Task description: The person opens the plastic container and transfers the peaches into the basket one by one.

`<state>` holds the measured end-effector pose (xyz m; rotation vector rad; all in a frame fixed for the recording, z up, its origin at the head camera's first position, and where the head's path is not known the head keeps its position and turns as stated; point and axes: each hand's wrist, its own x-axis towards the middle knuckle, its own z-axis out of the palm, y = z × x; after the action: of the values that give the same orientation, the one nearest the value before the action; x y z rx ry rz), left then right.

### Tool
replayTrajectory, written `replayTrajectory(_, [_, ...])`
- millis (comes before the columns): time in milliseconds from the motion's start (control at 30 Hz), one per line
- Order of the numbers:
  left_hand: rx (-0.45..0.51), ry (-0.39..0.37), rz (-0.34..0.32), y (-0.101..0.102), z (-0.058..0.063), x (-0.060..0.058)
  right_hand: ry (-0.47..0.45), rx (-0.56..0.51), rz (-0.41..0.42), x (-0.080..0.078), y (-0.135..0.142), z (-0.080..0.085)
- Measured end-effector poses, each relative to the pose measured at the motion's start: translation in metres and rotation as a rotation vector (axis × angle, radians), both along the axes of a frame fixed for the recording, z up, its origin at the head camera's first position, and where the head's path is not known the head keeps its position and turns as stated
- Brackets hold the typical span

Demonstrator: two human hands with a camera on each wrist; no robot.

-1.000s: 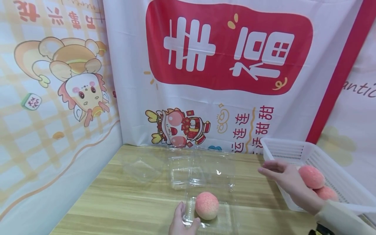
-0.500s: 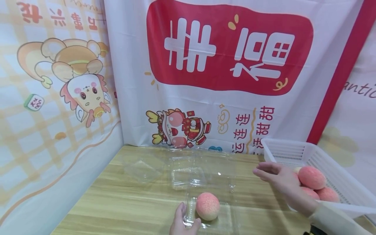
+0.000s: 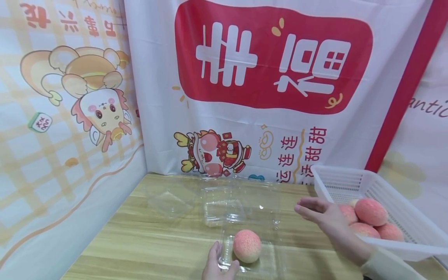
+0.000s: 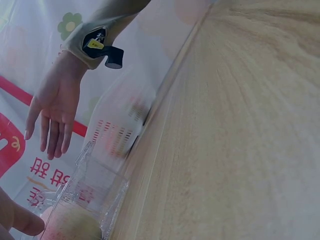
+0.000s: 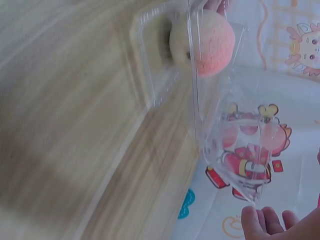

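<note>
A pink and cream peach (image 3: 247, 246) sits in a clear plastic clamshell box (image 3: 269, 252) at the table's front. My left hand (image 3: 218, 262) holds that box at its left front corner; thumb and fingers lie on either side of the corner, close to the peach. In the left wrist view the thumb (image 4: 27, 220) lies against the clear wall. My right hand (image 3: 327, 217) hovers just left of the white plastic basket (image 3: 416, 245), its fingers extended and holding nothing. Several peaches (image 3: 371, 212) lie in the basket, partly hidden by the right hand and forearm.
More clear plastic boxes (image 3: 224, 210) stand behind the front one, with another clear piece (image 3: 171, 204) to their left. A printed cloth (image 3: 273, 58) hangs along the table's back edge, and a second one (image 3: 73, 116) covers the left side.
My right hand has drawn back leftward from over the basket, uncovering more peaches there. The left hand, the front box and its peach have stayed in place.
</note>
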<state>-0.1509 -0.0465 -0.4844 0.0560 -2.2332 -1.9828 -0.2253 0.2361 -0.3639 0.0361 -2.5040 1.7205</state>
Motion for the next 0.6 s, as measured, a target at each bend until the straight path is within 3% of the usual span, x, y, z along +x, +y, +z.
replayTrajectory(600, [0.002, -0.008, 0.015, 0.001, -0.001, -0.001, -0.003, -0.068, 0.044, 0.011, -0.034, 0.002])
